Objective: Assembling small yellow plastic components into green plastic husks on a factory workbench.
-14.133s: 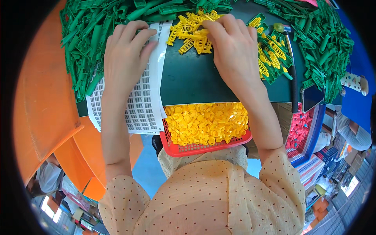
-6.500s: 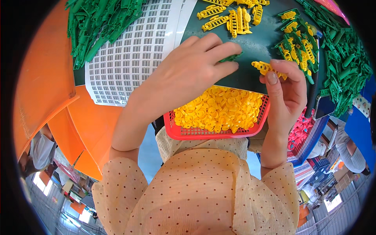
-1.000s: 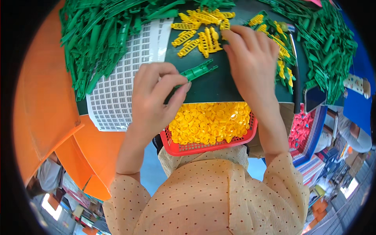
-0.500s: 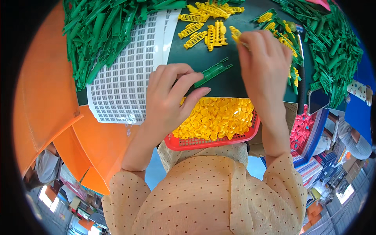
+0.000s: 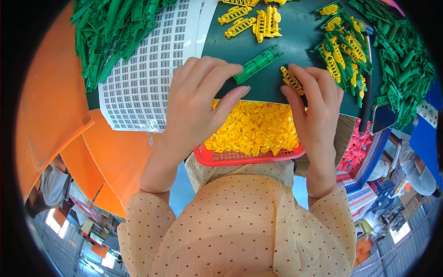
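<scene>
In the middle of the dark green tabletop lies a long green plastic casing (image 5: 258,64), open like a channel. My left hand (image 5: 198,92) has its fingertips at the casing's near left end, with the thumb bent below it. My right hand (image 5: 318,104) pinches a yellow slotted plastic strip (image 5: 291,81) between thumb and fingers, just right of the casing. Below both hands, a red basket (image 5: 249,160) holds many small yellow ring-shaped caps (image 5: 258,129). More yellow strips (image 5: 265,25) lie loose beyond the casing.
A heap of green casings (image 5: 122,37) rests on white printed sheets (image 5: 138,83) at left. On the right are green casings with yellow strips (image 5: 344,51), another green heap (image 5: 404,60), a phone (image 5: 384,117) and a basket of pink pieces (image 5: 355,150). Orange cloth (image 5: 55,92) hangs left.
My right hand has come down and nearer with the yellow strip, which now shows beside the casing. My left hand stays at the casing's end. The whole view has shifted slightly.
</scene>
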`<move>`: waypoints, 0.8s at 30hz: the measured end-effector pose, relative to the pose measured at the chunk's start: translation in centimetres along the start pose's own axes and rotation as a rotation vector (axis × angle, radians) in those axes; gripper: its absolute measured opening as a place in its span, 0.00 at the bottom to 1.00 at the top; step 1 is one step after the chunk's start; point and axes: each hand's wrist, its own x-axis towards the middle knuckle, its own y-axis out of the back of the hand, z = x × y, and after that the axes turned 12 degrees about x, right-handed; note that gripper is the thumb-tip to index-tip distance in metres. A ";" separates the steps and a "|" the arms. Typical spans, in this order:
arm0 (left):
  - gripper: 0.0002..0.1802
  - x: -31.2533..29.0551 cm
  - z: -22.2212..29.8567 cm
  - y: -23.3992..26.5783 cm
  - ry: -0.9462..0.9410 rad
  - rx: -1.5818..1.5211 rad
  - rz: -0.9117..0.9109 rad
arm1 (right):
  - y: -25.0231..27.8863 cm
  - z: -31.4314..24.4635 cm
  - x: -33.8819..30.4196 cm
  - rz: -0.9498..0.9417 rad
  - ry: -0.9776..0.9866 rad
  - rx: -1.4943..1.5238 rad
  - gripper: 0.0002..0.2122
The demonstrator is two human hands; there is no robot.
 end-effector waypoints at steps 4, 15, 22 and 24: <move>0.15 -0.1 0.6 0.4 0.002 -0.009 -0.150 | 0.0 0.1 0.2 -0.008 0.003 -0.007 0.16; 0.17 2.6 0.9 -0.4 -0.373 0.075 -0.165 | 0.4 -0.6 0.5 -0.044 -0.011 0.031 0.18; 0.18 1.6 1.6 -1.0 -0.053 -0.063 -0.139 | 0.7 -0.2 0.0 0.024 -0.090 0.448 0.15; 0.18 2.3 1.0 -0.5 -0.099 -0.029 -0.091 | 0.2 0.5 0.1 0.095 -0.055 0.548 0.14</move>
